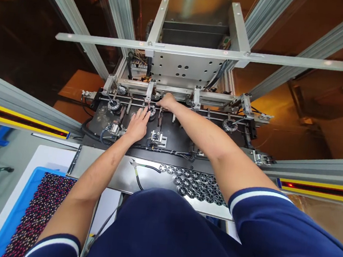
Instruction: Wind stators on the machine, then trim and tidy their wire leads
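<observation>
My left hand [138,125] reaches onto the black machine plate with its fingers stretched out. Its fingertips touch the edge of a round metal part [152,113] seated in a fixture. Just behind and to the right, my right hand [167,101] is closed at the long metal rail [179,91]. What its fingers grip, if anything, is hidden. Similar round parts sit in fixtures at the left [114,105] and at the right [230,125] of the plate. Between my arms stands a small metal clamp block [157,138].
On the steel ledge lie wire cutters [137,167] and several round metal rings [198,186]. A blue tray [14,213] of small dark parts stands at the lower left. Yellow sensor bars [19,118] flank the opening, and a metal crossbar [199,51] spans above the plate.
</observation>
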The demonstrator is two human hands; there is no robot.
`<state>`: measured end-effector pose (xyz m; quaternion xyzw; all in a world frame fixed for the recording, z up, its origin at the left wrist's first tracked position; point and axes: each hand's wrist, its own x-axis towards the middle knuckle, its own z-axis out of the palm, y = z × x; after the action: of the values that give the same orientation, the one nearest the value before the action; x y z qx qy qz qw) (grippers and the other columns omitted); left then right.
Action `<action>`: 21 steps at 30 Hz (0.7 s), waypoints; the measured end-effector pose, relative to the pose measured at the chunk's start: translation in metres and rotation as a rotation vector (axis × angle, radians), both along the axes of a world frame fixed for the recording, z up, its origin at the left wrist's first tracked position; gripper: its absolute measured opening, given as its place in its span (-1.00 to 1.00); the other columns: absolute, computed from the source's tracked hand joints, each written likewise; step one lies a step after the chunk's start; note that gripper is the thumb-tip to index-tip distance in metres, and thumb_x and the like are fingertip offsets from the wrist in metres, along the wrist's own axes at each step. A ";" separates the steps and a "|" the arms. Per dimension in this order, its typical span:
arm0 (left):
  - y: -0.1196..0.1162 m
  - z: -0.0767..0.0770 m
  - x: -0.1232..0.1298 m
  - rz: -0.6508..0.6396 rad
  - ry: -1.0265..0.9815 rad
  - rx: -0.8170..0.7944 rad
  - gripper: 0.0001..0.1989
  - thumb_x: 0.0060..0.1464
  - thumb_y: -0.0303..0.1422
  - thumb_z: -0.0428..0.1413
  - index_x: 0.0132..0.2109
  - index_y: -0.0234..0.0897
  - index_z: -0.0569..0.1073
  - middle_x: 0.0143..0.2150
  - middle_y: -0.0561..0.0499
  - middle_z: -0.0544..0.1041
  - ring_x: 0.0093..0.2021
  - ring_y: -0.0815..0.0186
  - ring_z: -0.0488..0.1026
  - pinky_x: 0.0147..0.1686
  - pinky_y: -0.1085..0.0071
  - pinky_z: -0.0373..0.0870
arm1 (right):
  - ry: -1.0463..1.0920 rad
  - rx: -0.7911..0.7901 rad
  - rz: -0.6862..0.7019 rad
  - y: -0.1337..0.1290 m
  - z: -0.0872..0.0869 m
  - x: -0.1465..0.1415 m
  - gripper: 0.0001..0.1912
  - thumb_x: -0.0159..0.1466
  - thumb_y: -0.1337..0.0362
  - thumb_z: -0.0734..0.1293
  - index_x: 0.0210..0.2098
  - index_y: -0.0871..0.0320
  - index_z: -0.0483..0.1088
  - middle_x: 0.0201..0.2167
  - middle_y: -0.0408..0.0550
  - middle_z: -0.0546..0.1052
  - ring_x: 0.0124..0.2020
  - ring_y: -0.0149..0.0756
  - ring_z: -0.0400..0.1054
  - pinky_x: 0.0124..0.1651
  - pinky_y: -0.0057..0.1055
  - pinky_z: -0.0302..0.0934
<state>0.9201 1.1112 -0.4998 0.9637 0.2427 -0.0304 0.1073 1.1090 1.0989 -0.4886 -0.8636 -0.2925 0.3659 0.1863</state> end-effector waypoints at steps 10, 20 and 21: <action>-0.002 0.006 0.007 0.008 0.102 0.015 -0.35 0.15 -0.59 -0.11 0.39 -0.39 0.16 0.51 -0.18 0.01 0.49 0.02 -0.04 0.39 -0.04 0.06 | 0.178 0.038 0.020 -0.013 -0.002 -0.013 -0.81 0.35 0.22 0.38 -0.21 0.26 0.44 -0.35 -0.16 0.52 -0.44 -0.46 0.41 -0.36 -0.47 0.37; -0.003 0.011 0.008 -0.017 0.118 0.073 -0.29 0.08 -0.59 -0.05 0.40 -0.37 0.15 0.49 -0.19 0.06 0.49 -0.01 -0.02 0.38 -0.11 0.06 | 0.056 0.265 0.114 -0.052 0.043 -0.011 -0.76 0.09 0.29 0.55 -0.31 0.34 0.55 -0.40 -0.10 0.58 -0.32 -0.34 0.43 -0.20 -0.45 0.29; -0.003 0.012 0.008 -0.021 0.112 0.073 -0.29 0.07 -0.59 -0.05 0.40 -0.38 0.15 0.49 -0.20 0.07 0.48 -0.03 -0.02 0.38 -0.13 0.05 | 0.051 0.300 0.147 -0.070 0.051 -0.004 -0.76 0.08 0.29 0.55 -0.32 0.31 0.56 -0.39 -0.12 0.58 -0.29 -0.34 0.43 -0.17 -0.46 0.28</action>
<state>0.9280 1.1087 -0.4877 0.9661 0.2394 -0.0767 0.0581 1.1047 1.0288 -0.4375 -0.7928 -0.4015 0.3525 0.2932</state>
